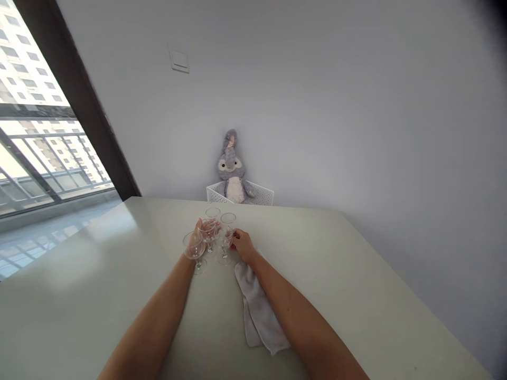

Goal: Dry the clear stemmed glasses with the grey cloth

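Reaching across a pale, glossy worktop (317, 253) towards a grey wall (336, 105), placing two bare hands (242, 243) apart around at least four clear stemmed glasses (194, 246), can't tell if gripping; facing one grey-and-white plush toy (234, 184).

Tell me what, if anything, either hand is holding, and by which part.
The right hand has its fingertips at the bowl of a clear stemmed drinking glass. The left hand is behind similar glasses; neither hand's grip is clear.

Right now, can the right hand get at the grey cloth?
Probably yes. The cloth lies on the table with no glass on it, though the right forearm partly covers it; the right hand, now at a stemmed glass, would need to draw back.
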{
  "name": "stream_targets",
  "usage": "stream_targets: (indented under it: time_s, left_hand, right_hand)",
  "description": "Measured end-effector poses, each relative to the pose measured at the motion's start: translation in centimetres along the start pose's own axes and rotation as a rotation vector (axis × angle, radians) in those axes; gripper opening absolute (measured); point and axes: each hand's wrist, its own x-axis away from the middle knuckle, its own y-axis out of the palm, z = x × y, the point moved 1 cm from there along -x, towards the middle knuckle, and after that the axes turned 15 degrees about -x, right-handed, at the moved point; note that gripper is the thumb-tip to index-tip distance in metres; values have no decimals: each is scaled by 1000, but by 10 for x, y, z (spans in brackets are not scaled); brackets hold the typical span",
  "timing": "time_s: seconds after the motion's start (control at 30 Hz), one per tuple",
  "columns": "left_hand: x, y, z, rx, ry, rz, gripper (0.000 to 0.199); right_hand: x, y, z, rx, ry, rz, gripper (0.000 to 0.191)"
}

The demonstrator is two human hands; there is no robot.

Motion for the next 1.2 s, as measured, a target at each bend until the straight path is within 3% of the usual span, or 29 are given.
stream_targets:
  time_s: [0.43,0.87,1.2]
  left_hand:
    - [0,-5,-6,48,19,175,40]
    - [6,-3,-3,-8,-32,76,43]
    - [7,-1,-7,33,-34,118,43]
  right_hand:
    - [3,0,3,109,-9,-32,12]
    - [8,0,-1,167,-27,-31,12]
    - [8,1,-2,180,-34,-18,13]
